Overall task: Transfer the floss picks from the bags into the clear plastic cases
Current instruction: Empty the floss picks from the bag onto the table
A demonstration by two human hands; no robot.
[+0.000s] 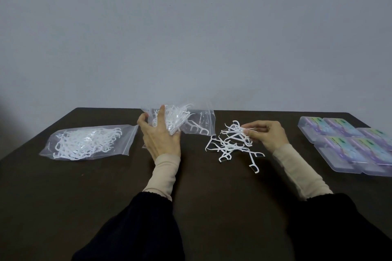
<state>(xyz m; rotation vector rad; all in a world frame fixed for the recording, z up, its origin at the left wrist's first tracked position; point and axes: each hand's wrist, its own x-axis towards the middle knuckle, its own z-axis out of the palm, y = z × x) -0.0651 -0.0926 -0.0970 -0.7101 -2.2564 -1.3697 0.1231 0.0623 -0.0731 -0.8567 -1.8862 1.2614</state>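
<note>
Left hand (160, 133) grips bag (186, 121) — right hand (268, 135) pinches picks (235, 131).

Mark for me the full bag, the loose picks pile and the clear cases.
full bag (87, 143): head view, middle of the bag.
loose picks pile (232, 144): head view, centre of the pile.
clear cases (339, 160): head view, near case's lid.
</note>
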